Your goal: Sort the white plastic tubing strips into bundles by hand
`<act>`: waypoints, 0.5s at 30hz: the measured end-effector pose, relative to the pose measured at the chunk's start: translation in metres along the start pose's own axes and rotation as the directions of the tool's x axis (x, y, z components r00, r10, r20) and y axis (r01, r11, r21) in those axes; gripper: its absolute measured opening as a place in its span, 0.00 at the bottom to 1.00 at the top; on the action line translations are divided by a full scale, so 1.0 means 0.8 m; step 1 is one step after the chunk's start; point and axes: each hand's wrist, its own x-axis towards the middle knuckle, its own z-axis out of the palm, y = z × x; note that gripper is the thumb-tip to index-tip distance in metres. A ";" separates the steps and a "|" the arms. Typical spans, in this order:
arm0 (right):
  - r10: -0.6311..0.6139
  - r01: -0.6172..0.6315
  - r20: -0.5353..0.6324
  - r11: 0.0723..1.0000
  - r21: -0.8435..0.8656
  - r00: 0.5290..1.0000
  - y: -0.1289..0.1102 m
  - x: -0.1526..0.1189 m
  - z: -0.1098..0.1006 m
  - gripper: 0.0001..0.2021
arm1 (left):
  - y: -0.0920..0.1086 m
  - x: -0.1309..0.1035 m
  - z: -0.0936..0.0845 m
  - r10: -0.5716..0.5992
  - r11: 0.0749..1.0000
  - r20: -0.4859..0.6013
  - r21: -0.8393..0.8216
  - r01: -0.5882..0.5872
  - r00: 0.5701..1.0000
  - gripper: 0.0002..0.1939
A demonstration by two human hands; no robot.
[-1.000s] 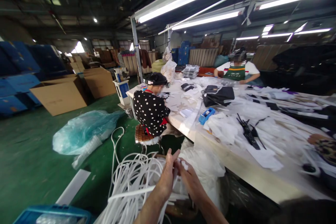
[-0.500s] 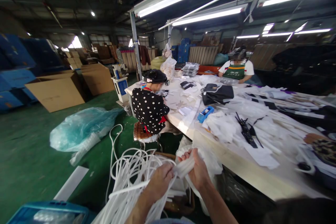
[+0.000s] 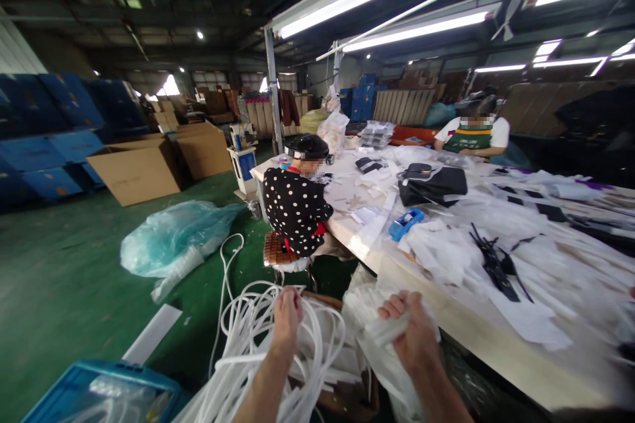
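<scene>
Parted beside the table (image 3: 471, 332), left hand (image 3: 288, 314) curls closed, contents unclear; right hand (image 3: 415, 334) grips a white bundle (image 3: 384, 330) that slackening could spill.

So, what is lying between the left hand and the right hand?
Head view: white tubing loops lie nearest the left hand, then an open box, then crumpled plastic beside the right hand.

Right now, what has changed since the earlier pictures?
The left hand has come off the pale bundle and moved left, over the white cords; the right hand has carried the bundle right. The black bag and blue dispenser stayed put.
</scene>
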 end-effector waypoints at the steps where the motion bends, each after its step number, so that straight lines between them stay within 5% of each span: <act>1: -0.032 0.033 0.009 0.998 -0.062 0.999 -0.004 0.002 -0.005 0.24 | 0.005 0.005 -0.002 -0.009 0.999 -0.021 -0.033 0.008 1.000 0.25; 3: -0.047 0.085 0.131 0.950 -0.300 0.990 0.000 0.000 -0.008 0.22 | 0.013 0.005 0.002 -0.031 0.996 0.033 -0.083 0.033 0.999 0.31; 7: 0.051 0.252 0.407 0.712 -0.655 0.912 0.037 -0.019 0.012 0.20 | 0.014 -0.026 0.030 -0.143 0.982 0.259 -0.086 0.170 0.955 0.47; 10: 0.106 0.288 0.465 0.658 -0.696 0.879 0.057 -0.028 0.026 0.17 | 0.012 -0.043 0.037 -0.141 0.990 0.321 0.024 0.141 0.936 0.50; 15: 0.109 0.279 0.483 0.699 -0.659 0.868 0.061 -0.032 0.024 0.21 | 0.013 -0.044 0.030 -0.149 0.987 0.380 0.111 0.115 0.913 0.56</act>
